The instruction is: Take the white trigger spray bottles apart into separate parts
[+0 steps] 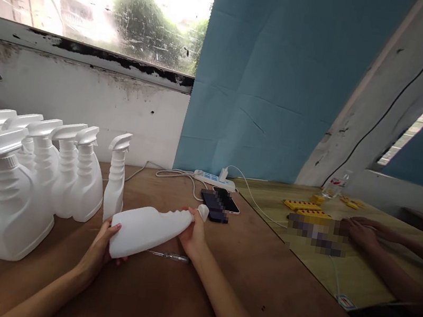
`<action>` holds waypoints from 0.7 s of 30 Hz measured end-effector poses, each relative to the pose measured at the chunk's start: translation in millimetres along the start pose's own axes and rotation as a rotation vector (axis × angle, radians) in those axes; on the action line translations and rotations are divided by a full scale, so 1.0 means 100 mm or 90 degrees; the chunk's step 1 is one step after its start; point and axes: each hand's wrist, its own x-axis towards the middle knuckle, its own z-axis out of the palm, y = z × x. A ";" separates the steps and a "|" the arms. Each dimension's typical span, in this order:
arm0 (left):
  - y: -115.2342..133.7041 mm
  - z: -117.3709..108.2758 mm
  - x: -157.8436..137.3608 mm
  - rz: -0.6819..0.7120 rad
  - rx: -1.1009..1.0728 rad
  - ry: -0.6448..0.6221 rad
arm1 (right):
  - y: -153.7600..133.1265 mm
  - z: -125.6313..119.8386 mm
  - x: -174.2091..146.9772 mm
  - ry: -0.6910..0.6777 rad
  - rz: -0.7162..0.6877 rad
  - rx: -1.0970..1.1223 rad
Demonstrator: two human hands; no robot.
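Observation:
A white spray bottle (147, 231) lies nearly level between my two hands, its spray head pointing right. My left hand (105, 243) is wrapped round the base. Around the neck, close to the spray head, my right hand (193, 233) is closed. Below the bottle a screwdriver with a clear handle (176, 257) rests on the brown table (157, 300); part of its shaft is hidden by the bottle. One more spray bottle (115, 175) stands upright just behind my left hand.
Several white spray bottles (22, 209) crowd the left side. Phones (215, 204) and a power strip (214, 180) with cables lie at the back. On the adjoining table at right are yellow pieces (312, 216), a clear bottle (337, 185) and another person's hands (360, 233).

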 end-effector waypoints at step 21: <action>-0.03 0.11 -0.11 0.061 0.171 -0.098 | -0.14 -0.08 0.12 0.121 0.060 0.046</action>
